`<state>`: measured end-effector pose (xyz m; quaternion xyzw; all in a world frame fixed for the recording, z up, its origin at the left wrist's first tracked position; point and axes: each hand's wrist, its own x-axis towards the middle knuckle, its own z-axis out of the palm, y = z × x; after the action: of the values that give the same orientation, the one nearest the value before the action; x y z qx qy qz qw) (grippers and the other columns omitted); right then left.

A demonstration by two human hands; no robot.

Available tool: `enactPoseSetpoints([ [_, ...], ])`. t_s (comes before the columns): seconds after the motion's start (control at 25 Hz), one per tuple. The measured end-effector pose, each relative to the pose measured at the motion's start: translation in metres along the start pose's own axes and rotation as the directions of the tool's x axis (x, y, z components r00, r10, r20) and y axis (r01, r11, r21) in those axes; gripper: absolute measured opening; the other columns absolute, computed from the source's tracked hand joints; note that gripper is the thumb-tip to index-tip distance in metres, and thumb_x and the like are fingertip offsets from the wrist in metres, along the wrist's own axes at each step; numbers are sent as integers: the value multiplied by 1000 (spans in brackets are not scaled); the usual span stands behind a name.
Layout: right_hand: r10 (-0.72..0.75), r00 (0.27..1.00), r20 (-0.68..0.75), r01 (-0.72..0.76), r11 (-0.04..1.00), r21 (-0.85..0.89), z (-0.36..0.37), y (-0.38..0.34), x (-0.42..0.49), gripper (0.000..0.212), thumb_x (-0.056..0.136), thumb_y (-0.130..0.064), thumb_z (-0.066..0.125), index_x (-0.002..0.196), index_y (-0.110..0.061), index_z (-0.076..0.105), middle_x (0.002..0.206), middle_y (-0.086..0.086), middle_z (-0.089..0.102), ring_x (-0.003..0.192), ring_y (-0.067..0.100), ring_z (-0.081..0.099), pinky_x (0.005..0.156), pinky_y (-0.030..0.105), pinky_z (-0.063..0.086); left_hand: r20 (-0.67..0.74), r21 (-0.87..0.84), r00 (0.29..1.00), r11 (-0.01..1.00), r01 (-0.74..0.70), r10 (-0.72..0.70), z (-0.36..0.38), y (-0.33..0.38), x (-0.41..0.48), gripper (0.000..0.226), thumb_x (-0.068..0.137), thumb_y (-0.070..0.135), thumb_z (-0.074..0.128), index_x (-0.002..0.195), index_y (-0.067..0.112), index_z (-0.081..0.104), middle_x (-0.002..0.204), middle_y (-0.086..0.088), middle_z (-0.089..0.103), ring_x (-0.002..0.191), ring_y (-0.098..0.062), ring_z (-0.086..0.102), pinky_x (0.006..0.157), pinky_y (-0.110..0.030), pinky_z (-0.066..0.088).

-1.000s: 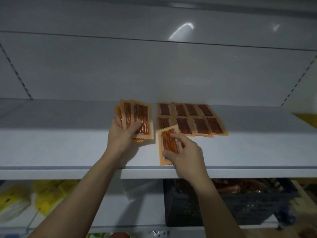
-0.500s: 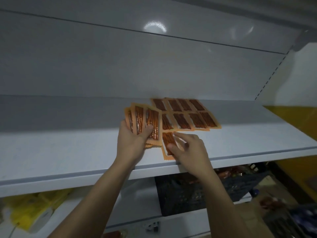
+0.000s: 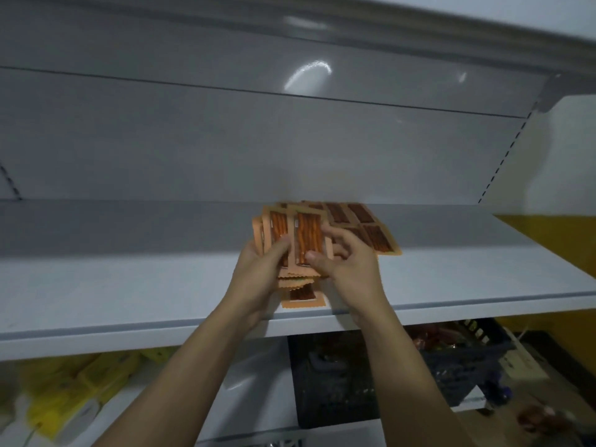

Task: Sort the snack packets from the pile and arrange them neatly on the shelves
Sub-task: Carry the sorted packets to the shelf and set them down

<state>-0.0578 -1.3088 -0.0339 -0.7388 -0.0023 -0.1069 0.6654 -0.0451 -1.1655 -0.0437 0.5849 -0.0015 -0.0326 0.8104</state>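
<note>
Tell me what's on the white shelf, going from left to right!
First the left hand holding a bunch of packets → the right hand pinching the front packet of that bunch → packets lying flat in rows.

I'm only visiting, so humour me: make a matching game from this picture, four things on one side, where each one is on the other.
1 fan of packets
2 rows of packets
3 yellow packages
4 dark crate

A flat on the upper shelf
B below it, far left
C below it, right
D in the left hand, right hand pinching one

Pairs: 1-D, 2-A, 3-B, 4-C
</note>
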Motion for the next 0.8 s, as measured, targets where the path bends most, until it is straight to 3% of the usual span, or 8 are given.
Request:
enactPoseSetpoints([
  [0.08,16,998,-68,-18,999,-36,-29,5,2,46,83,-4,73,124,-22,60,109,-7,68,88,-1,68,71,19,57,-62,76,998,997,22,-18,9,-2,-1,17,96,14,58,112,12,63,103,-13,74,90,-24,73,78,-39,57],
  [0.16,56,994,-97,-75,975,-207,-55,16,2,47,84,-10,74,126,-24,60,118,-5,65,99,5,64,85,28,57,-151,148,988,989,5,18,13,-4,0,22,94,13,62,116,13,57,103,-9,73,90,-23,72,81,-41,58],
  [0.36,68,997,31,-45,881,-470,-70,36,4,51,87,-24,73,134,-22,56,131,-2,61,117,15,59,94,27,48,-255,171,963,984,-42,86,26,-11,-4,33,90,15,68,120,11,55,105,-7,73,91,-21,73,82,-42,59],
  [0.52,24,996,82,48,632,-774,-68,47,9,55,87,-51,65,135,-25,56,130,-2,59,119,17,53,95,34,48,-310,199,943,978,-58,119,40,-19,-10,36,88,17,71,120,11,56,105,-6,73,91,-20,73,83,-43,59],
  [0.6,-16,996,90,84,559,-825,-72,50,8,55,88,-58,59,132,-26,58,131,0,54,122,18,47,96,35,46,-337,213,932,975,-60,131,42,-21,-12,38,86,19,72,120,11,57,105,-6,73,90,-19,73,83,-42,59],
  [0.68,-98,993,71,119,694,-710,-78,48,4,51,90,-56,55,132,-28,57,132,-2,52,120,15,47,96,34,45,-354,229,926,972,-50,131,49,-23,-13,43,83,21,75,121,11,57,106,-5,73,90,-19,73,84,-43,59],
  [0.8,-78,989,128,111,956,-272,-83,33,6,48,92,-47,59,136,-32,50,117,-13,60,95,-1,61,81,21,52,-345,263,927,963,-53,146,62,-28,-16,50,78,24,80,120,10,57,105,-5,73,90,-20,73,83,-42,59],
])
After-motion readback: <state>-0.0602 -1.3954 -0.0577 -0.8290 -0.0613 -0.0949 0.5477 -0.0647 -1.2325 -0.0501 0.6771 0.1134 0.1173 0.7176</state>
